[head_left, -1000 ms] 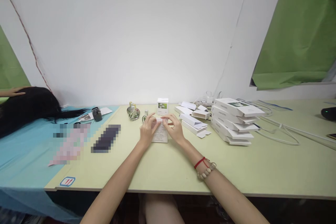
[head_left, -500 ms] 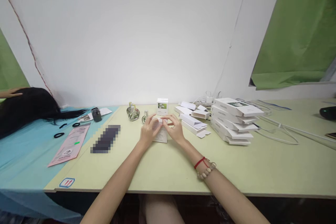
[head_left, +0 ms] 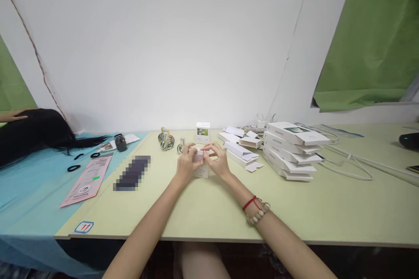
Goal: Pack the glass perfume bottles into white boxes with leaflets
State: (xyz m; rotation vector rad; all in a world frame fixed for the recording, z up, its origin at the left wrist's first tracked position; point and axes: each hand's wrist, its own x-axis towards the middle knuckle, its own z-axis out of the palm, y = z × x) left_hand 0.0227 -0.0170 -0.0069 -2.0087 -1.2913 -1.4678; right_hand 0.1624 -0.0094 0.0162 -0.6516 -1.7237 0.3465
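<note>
A small white printed carton (head_left: pixel 202 171) stands upright on the table in front of me. My left hand (head_left: pixel 186 163) is closed on its upper left side, thumb and fingers at the top edge. Opposite it, my right hand (head_left: pixel 216 160) pinches the top right edge, and the fingertips nearly meet. The carton's top is partly hidden by my fingers. Just behind stands another white box (head_left: pixel 203 133) with a green picture. A glass bottle with a silver cap (head_left: pixel 181 146) is beside my left fingers, and several similar bottles (head_left: pixel 166 141) stand farther left.
Flattened cartons and white inserts (head_left: pixel 241 150) lie to the right, beside a stack of flat white boxes (head_left: pixel 291 151). White cables (head_left: pixel 350 161) run behind them. On the left are a pink packet (head_left: pixel 88 181), a dark jar (head_left: pixel 120 142) and a person's dark hair (head_left: pixel 39 135).
My left hand has shifted slightly right and its fingers have curled closer over the carton's top. My right hand has barely moved.
</note>
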